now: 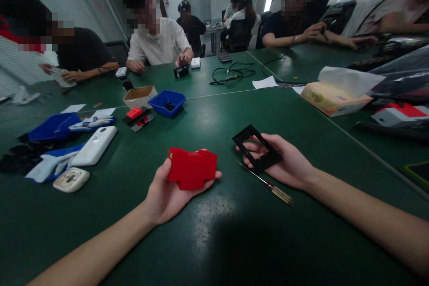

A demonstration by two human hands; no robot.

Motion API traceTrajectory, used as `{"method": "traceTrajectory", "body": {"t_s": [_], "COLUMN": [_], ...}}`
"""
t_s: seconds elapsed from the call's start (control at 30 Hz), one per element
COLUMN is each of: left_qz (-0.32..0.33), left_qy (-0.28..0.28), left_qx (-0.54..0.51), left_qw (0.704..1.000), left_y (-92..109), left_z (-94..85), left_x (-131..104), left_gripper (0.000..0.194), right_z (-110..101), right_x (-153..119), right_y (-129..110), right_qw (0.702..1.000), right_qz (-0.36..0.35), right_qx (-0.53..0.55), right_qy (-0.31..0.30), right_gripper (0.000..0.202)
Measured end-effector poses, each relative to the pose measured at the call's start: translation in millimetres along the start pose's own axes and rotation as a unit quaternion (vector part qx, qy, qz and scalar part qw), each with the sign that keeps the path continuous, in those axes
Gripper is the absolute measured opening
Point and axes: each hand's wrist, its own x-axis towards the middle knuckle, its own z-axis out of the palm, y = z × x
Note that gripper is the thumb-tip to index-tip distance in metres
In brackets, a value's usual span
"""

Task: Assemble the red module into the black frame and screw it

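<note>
A flat red piece with a narrower lower part [192, 170] rests in my left hand [170, 194], thumb over its left edge and fingers beneath. To the right, my right hand [288, 161] grips a black rectangular frame [257, 148] with an open middle, tilted above the table; some fingers show through the opening. A screwdriver [270, 186] with a clear yellowish handle lies on the green table [208, 129] just below the black frame. The two held parts are apart.
Blue bins [167, 103], a cardboard box [140, 96], a red and black part [138, 118], gloves, a white device [95, 146] and a round cream object [71, 179] lie left. A tissue pack [337, 97] stands right. A cable [233, 73] lies farther back; several people sit around.
</note>
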Motion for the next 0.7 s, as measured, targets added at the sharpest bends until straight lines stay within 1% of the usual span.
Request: {"method": "traceTrajectory", "body": {"t_s": [0.07, 0.13, 0.23, 0.33, 0.4, 0.5, 0.6, 0.7], "left_qz": [-0.024, -0.023, -0.019, -0.047, -0.025, 0.019, 0.025, 0.016], "left_qy": [-0.009, -0.006, 0.007, 0.027, 0.059, 0.103, 0.122, 0.139], "left_qx": [-0.016, -0.024, -0.036, -0.033, -0.014, 0.019, 0.029, 0.021], "left_qw": [1.0, 0.999, 0.999, 0.998, 0.998, 0.994, 0.992, 0.99], "left_y": [1, 2, 4, 4, 2, 0, 1, 3], "left_z": [3.0, 3.7, -0.1, -5.8, -7.2, -4.6, -0.4, 1.0], "left_x": [1, 2, 4, 5, 5, 4, 5, 5], "left_gripper": [0.066, 0.065, 0.059, 0.061, 0.055, 0.047, 0.046, 0.035], "right_z": [-1, -1, -2, -3, -3, -4, -4, -4], "right_x": [0, 0, 0, 0, 1, 1, 1, 1], "right_y": [0, 0, 0, 0, 1, 1, 0, 0], "right_qw": [1.0, 1.0, 1.0, 1.0, 0.999, 0.999, 0.999, 0.999], "right_qz": [0.0, -0.002, 0.0, 0.0, -0.002, -0.004, -0.002, 0.001], "right_qx": [-0.001, -0.002, -0.006, -0.01, -0.011, -0.012, -0.01, -0.011], "right_qy": [-0.005, -0.01, -0.02, -0.026, -0.03, -0.037, -0.043, -0.043], "right_gripper": [0.024, 0.025, 0.026, 0.027, 0.028, 0.029, 0.027, 0.024]}}
